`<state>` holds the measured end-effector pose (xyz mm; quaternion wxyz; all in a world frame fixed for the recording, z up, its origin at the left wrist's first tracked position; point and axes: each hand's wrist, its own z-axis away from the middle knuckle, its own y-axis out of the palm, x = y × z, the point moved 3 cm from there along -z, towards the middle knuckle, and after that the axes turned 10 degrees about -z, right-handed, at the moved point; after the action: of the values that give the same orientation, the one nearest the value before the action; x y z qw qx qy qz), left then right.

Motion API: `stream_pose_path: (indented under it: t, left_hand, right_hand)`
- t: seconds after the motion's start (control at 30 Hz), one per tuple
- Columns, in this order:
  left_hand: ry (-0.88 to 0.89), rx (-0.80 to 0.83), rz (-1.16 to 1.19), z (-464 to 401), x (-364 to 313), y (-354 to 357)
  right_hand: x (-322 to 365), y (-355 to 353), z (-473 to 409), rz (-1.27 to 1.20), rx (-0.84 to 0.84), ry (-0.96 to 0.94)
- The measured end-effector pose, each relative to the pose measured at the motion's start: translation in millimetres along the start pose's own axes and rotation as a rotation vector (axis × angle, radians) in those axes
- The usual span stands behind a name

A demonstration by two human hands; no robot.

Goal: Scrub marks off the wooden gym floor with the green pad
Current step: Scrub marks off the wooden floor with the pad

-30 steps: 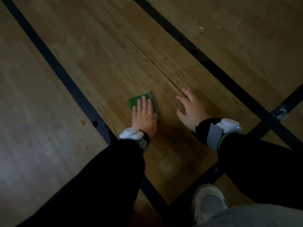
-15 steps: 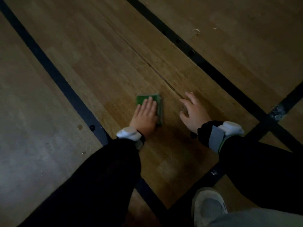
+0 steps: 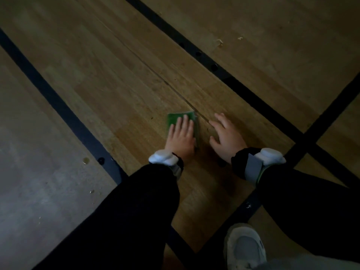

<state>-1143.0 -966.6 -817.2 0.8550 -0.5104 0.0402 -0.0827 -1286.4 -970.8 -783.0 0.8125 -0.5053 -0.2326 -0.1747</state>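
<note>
- Left hand [image 3: 181, 138] lies flat, fingers straight, pressing the green pad [image 3: 176, 118] onto the wooden floor [image 3: 109, 78].
- Right hand [image 3: 227, 136] rests open on the floor just beside the pad, fingers spread.
- Dark seam [image 3: 155, 75] runs along the pad's right edge; black lines [image 3: 58, 106] flank the strip; white shoe [image 3: 245, 248] near.
- Pad green, rectangular, mostly covered.
- Long axis points away from the person.

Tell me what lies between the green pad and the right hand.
In the head view, only a narrow strip of bare wooden floor, crossed by a thin dark diagonal seam, separates the green pad under the left hand from the right hand.
</note>
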Motion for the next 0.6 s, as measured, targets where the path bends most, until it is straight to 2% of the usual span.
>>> stream_pose_path:
  t: [0.07, 0.17, 0.23, 0.3, 0.47, 0.6]
  left_hand:
    - [0.122, -0.009, -0.028, 5.1, -25.1, 3.2]
    - [0.191, -0.051, 0.178, 6.0, -21.6, -3.3]
    - [0.140, -0.160, 0.268, 6.6, -1.4, -11.5]
    - [0.054, -0.202, 0.246, 8.7, 20.1, -14.0]
    - [-0.025, -0.187, 0.265, 16.0, 49.2, -11.1]
    - [-0.048, -0.171, 0.274, 16.5, 50.2, -9.7]
  right_hand:
    - [2.4, 1.3, -1.1, 0.029, -0.004, -0.042]
    - [5.4, 7.3, 0.1, 0.054, 0.046, -0.113]
    - [8.4, 15.0, 0.4, 0.099, 0.111, -0.157]
    - [13.9, 29.0, -0.9, 0.180, 0.163, -0.209]
    - [19.9, 53.3, -10.0, 0.347, 0.226, -0.204]
    - [13.1, 45.6, -20.5, 0.421, 0.198, -0.206]
